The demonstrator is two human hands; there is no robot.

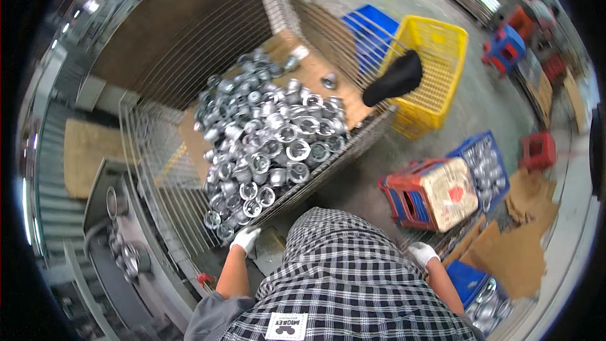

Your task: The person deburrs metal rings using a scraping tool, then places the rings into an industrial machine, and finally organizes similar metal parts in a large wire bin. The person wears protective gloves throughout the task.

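My left hand (246, 240), in a white glove, is at the near lower corner of a large wire mesh cage (297, 199), its fingers closed at the rim. Inside the cage lies a heap of silvery cup-shaped metal parts (271, 132), many showing round open mouths. My right hand (421, 254), also white-gloved, is low at my right side, near a red and blue plastic stool (410, 199) with a worn tan top. Its fingers are too small and partly hidden to make out. A checked black and white apron (347, 271) covers my front.
A yellow plastic crate (451, 76) and a blue bin (372, 28) stand beyond the cage; a black object (394, 79) is at its far right corner. Blue crates of metal parts (486, 170) and torn cardboard (511, 259) lie right. A grey machine (164, 240) stands left.
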